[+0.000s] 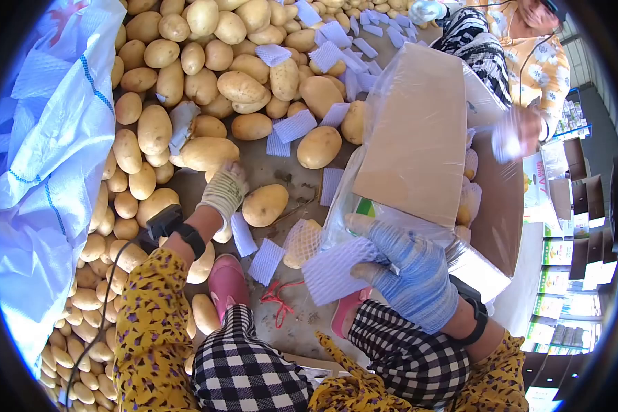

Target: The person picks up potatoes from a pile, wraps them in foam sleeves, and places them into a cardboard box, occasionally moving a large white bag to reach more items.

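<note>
My left hand, in a cream knit glove, reaches down among loose potatoes on the floor, its fingers by a large potato and beside another potato; what it grips is hidden. My right hand, in a blue glove, holds a white foam net sleeve next to a potato wrapped in foam net. Just above that hand stands a cardboard box lined with clear plastic.
A big heap of potatoes with scattered foam sleeves fills the floor ahead. White woven sacks lie at left. Another person in a floral top works across the box. My pink shoes rest below.
</note>
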